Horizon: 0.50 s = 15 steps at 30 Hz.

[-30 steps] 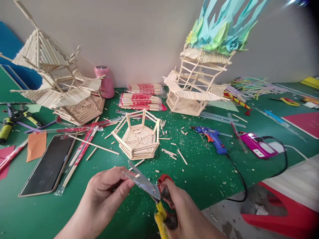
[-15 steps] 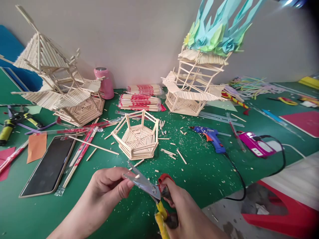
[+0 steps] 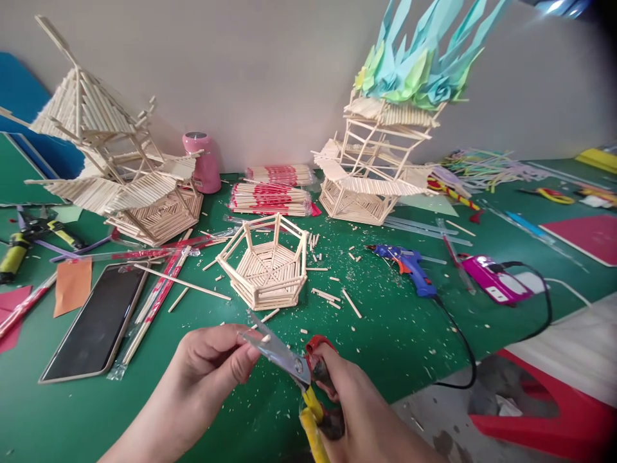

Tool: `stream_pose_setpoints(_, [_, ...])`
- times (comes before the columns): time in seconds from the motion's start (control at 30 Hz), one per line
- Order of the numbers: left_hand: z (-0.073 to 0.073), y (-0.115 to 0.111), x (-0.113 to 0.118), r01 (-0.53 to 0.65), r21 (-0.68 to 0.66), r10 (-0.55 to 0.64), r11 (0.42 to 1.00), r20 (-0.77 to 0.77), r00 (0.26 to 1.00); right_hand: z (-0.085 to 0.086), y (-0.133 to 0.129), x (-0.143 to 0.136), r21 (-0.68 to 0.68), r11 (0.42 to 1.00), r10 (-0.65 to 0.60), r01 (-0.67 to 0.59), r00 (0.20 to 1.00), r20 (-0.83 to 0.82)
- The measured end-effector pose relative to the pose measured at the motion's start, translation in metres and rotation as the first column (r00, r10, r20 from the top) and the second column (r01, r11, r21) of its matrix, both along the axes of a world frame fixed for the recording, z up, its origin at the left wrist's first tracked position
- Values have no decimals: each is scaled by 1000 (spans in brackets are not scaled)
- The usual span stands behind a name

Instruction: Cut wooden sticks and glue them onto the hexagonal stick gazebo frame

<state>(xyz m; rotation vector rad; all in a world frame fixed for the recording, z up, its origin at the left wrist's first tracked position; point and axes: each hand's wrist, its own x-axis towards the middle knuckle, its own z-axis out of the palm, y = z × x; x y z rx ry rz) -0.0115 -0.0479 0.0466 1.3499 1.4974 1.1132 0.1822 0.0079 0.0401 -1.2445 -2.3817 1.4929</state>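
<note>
Between the pinched thumb and finger of my left hand (image 3: 207, 373) is a short wooden stick (image 3: 266, 338), mostly hidden by the fingers. Its tip lies at the slightly parted blades of the scissors (image 3: 289, 363). My right hand (image 3: 357, 405) is closed around the scissors' red and yellow handles. Just beyond the blades stands a small open polygonal frame of sticks (image 3: 270, 299) with a slatted floor. Cut stick pieces (image 3: 326, 296) lie to its right.
Stick pavilions stand at the back left (image 3: 159, 215) and back right (image 3: 357, 202). A blue glue gun (image 3: 409, 267) with a black cord lies right, a phone (image 3: 94, 328) left. Behind the frame are stick bundles (image 3: 270, 198) and a pink bottle (image 3: 207, 168).
The view has shifted very slightly. Both hands, the stick and the scissors hold nearly the same pose.
</note>
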Motion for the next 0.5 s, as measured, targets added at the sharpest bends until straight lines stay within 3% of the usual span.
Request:
stream_pose_setpoints(0.13, [-3, -4, 10, -141, 160, 175, 977, -225, 959, -5, -1, -1, -45, 999, -22, 22, 1000, 2])
stream_pose_setpoints(0.2, [-5, -6, 11, -134, 236, 201, 962, -286, 937, -9, -4, 0, -23, 998, -56, 57, 998, 27])
stream_pose_setpoints(0.27, [-4, -5, 7, -68, 229, 124, 971, -241, 963, -12, -5, 1, 23, 996, -84, 83, 995, 44])
stream_pose_setpoints(0.37, [1, 0, -1, 23, 121, -16, 992, -62, 998, -10, -5, 4, 15, 999, -32, 32, 999, 14])
stream_pose_setpoints(0.5, [6, 5, -1, 12, 65, -11, 998, -20, 1000, -5, -1, 2, -83, 997, -6, 3, 999, -43])
